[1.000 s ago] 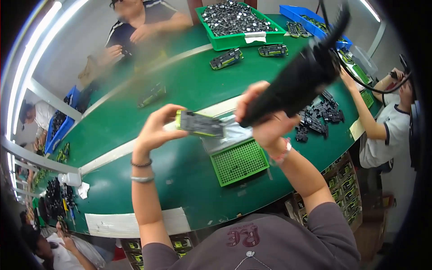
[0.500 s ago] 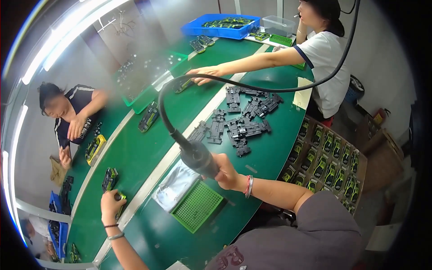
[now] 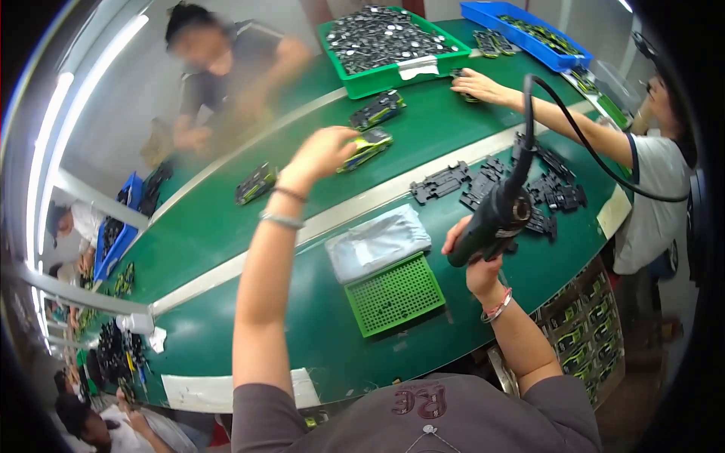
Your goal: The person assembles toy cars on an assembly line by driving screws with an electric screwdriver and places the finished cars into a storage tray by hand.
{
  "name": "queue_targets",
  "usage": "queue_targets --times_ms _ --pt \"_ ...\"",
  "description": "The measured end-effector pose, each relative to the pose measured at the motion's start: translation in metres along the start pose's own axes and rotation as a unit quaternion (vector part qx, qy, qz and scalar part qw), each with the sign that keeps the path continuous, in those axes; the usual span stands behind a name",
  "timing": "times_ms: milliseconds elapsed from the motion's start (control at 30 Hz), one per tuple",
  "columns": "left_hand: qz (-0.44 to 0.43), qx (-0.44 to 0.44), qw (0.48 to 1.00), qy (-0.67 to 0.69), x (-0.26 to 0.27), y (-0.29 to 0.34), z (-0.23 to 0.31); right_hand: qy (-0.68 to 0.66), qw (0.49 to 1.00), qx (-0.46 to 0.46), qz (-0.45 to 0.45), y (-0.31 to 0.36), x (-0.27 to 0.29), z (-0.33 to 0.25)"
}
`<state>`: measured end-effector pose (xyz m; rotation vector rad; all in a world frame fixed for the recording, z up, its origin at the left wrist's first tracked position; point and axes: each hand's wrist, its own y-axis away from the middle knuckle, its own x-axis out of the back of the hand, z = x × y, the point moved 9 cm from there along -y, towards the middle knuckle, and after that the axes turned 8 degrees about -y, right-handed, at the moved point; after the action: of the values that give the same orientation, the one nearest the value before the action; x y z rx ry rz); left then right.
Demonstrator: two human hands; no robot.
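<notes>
My left hand [image 3: 325, 157] reaches out over the green work surface, its fingers closed on the near end of a green-and-black toy car [image 3: 368, 148]. Another toy car [image 3: 377, 110], dark underside up, lies just beyond it, and a third toy car [image 3: 256, 183] sits to the left of my wrist. My right hand [image 3: 483, 264] grips a black electric screwdriver [image 3: 495, 223], tilted up, with its cable arching to the right. Beneath and beyond the screwdriver lie several black toy car chassis [image 3: 442, 183], partly hidden by it.
A green perforated tray [image 3: 396, 296] and a pale cloth-like bundle [image 3: 377, 241] lie between my arms. At the back stand a green bin [image 3: 355, 84] of small dark parts and a blue bin [image 3: 521, 34] of car pieces. Co-workers sit across and at right; one's hand [image 3: 483, 87] touches a car.
My view has turned left. My left hand has moved farther out across the work surface, still on a toy car. The screwdriver in my right hand has swung more upright.
</notes>
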<state>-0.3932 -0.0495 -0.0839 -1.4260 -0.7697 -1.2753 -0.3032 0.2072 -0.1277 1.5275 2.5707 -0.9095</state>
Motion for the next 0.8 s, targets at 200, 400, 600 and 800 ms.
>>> queue_targets --times_ms 200,400,600,800 --pt "-0.045 0.117 0.992 0.020 -0.038 -0.002 -0.004 0.004 0.999 -0.016 0.043 0.000 0.011 0.001" --pt "-0.006 0.119 0.990 -0.076 0.020 0.103 -0.051 0.018 0.996 -0.011 0.081 -0.001 0.010 0.002" --pt "-0.090 0.303 0.945 -0.078 0.058 0.232 -0.117 0.036 0.998 -0.005 0.051 -0.004 0.007 0.006" --pt "-0.160 0.381 0.903 -0.119 0.059 0.306 -0.164 0.045 0.997 0.003 0.067 0.002 0.028 -0.006"
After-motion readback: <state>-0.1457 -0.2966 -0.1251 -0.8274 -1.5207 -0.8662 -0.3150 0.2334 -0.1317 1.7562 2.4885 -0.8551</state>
